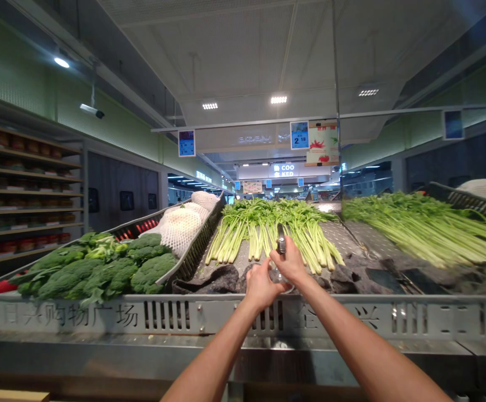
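Note:
Both of my hands are on a spray bottle with a dark head (282,240) and a clear body, mostly hidden by the fingers. My right hand (289,261) is wrapped around its upper part, just below the head. Lower down and to the left, my left hand (263,283) curls its fingers and thumb around the clear body. Just beyond the bottle, bunches of celery (276,215) lie fanned out on a perforated metal shelf (236,254), stems toward me. A crumpled dark cloth (213,279) runs along the shelf's front, close to my hands.
Broccoli (112,265) and foam-netted produce (184,223) fill the sloping crate on the left. A grey slotted barrier (171,315) edges the display. On the right, a mirror (427,162) reflects the celery. Shelves of jars (25,195) stand far left; price signs (299,135) hang overhead.

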A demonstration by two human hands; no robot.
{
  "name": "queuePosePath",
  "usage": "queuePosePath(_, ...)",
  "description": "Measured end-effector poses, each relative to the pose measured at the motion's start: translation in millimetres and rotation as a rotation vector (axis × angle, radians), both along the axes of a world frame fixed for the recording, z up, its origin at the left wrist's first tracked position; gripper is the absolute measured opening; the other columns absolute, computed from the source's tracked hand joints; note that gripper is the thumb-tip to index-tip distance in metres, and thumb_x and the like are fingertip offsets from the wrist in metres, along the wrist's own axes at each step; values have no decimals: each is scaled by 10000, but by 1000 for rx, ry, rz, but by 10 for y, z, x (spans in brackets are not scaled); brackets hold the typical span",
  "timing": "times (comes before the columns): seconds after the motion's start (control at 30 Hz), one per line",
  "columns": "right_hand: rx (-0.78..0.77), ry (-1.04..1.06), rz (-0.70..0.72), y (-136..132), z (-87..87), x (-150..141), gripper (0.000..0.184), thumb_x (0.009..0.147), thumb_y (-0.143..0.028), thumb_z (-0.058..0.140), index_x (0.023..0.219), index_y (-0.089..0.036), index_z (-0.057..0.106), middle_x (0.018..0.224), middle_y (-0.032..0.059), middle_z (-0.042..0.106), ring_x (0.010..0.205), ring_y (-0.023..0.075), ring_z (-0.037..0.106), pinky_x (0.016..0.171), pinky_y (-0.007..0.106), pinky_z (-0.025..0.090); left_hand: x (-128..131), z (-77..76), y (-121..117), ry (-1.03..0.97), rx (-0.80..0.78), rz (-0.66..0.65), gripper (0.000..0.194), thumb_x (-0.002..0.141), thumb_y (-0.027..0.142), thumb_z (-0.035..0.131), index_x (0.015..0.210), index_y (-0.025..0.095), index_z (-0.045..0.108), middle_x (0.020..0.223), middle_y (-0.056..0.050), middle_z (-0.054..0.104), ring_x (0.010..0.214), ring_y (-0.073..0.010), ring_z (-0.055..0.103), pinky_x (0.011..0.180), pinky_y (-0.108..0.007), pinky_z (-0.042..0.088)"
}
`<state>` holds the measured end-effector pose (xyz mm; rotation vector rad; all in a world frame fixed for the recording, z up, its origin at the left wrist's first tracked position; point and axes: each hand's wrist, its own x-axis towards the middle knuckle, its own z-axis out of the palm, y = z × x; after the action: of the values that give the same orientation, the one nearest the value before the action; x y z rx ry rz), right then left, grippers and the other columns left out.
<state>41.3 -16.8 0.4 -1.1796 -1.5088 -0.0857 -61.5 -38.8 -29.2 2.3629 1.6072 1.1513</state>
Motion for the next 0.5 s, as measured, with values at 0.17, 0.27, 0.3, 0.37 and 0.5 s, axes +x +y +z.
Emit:
queuePosePath(0.17,18,-19,4,19,213,-261,270,610,-298,445,852,-182,460,692,0,519,565,112,439,515,220,308,-228,132,37,-76,86,-17,639,516,457,618,1078,206,447,954,-35,563,900,-208,494,781,-311,360)
queuePosePath(0.27,-83,-10,-50,73,173,-374,222,617,-330,453,783,-184,471,607,-11,501,526,112,423,480,217,269,-332,133,34,-74,20,-15,585,514,425,626,1027,182,482,937,-42,568,897,-205,495,768,-300,366)
queuePosePath(0.3,-123,-4,-68,92,132,-401,213,618,-334,456,766,-183,472,588,-11,494,518,112,420,473,216,258,-358,114,31,-66,-17,-12,572,509,419,629,1010,179,491,919,-42,572,885,-205,501,758,-298,369)
queuePosePath(0.37,-180,11,-89,120,34,-437,203,617,-328,462,756,-180,474,578,-11,489,515,110,421,469,212,248,-395,57,23,-48,-80,-15,542,495,409,636,971,184,507,879,-31,580,856,-204,511,735,-296,375)
queuePosePath(0.5,-179,27,-65,124,-85,-465,203,627,-312,455,776,-175,472,594,-12,488,517,103,421,470,204,255,-424,-48,14,-54,-101,-13,515,480,399,645,934,196,512,864,-17,580,835,-206,520,720,-300,380)
